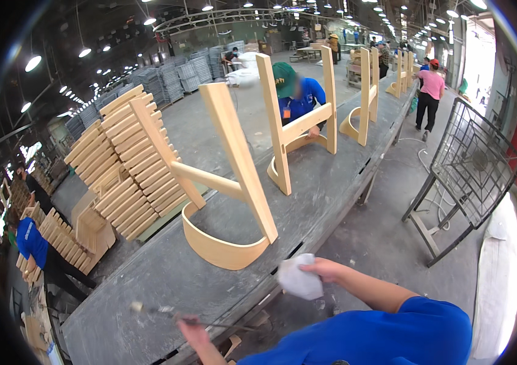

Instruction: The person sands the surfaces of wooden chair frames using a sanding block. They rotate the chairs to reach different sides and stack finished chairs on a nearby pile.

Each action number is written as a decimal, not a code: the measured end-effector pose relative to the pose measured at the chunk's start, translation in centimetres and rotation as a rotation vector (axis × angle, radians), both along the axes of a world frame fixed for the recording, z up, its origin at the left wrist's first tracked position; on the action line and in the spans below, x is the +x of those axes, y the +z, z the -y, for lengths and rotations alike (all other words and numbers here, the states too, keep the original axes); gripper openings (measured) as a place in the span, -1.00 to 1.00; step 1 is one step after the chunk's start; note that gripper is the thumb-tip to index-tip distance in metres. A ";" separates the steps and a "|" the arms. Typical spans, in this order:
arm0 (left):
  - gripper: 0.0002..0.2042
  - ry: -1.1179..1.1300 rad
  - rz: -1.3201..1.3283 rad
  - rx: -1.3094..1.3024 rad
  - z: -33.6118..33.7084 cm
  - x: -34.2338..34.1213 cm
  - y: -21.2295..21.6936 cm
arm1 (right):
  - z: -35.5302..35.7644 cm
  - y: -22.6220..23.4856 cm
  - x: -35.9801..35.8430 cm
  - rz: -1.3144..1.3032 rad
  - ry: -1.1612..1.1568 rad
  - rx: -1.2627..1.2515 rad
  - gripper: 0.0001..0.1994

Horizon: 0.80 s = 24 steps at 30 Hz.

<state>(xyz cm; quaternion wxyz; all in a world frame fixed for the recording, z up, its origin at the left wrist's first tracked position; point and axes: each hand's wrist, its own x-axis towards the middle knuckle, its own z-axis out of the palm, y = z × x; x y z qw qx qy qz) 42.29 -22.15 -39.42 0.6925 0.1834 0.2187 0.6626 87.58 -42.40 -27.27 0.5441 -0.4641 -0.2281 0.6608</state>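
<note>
My right hand [326, 270] grips a crumpled white cloth [301, 277] just off the near edge of the long grey worktable [167, 298]. My left hand [193, 330], blurred by motion, is closed around a thin, long tool [164, 309] low over the table's near end. Its tip is pale and smeared, so its exact kind does not show. Ahead of both hands stands a pale wooden chair frame [241, 161], with two posts, a crossbar and a curved wooden band at the bottom. Neither hand touches it.
More wooden frames [281, 128] stand in a row along the table. Across it, a person in a blue shirt and green cap [300, 100] bends over one. Stacked wooden parts [143, 164] rise at left. A metal rack [474, 158] stands right, with hoses on the floor.
</note>
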 end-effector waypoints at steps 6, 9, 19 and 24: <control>-0.60 -0.336 -0.443 0.203 10.6 24.5 11.7 | -3.6 8.3 0.0 0.223 0.213 0.333 -0.51; -0.56 -0.409 -0.147 -0.002 13.7 33.9 15.2 | -2.5 9.6 1.5 0.507 0.030 0.497 -0.56; -0.56 -0.665 -0.275 0.182 19.3 49.9 16.6 | 2.3 6.5 9.5 1.398 -0.277 0.947 -0.60; -0.56 -0.581 -0.678 0.773 16.8 51.5 15.0 | 3.6 7.8 14.3 1.256 -0.557 0.707 -0.78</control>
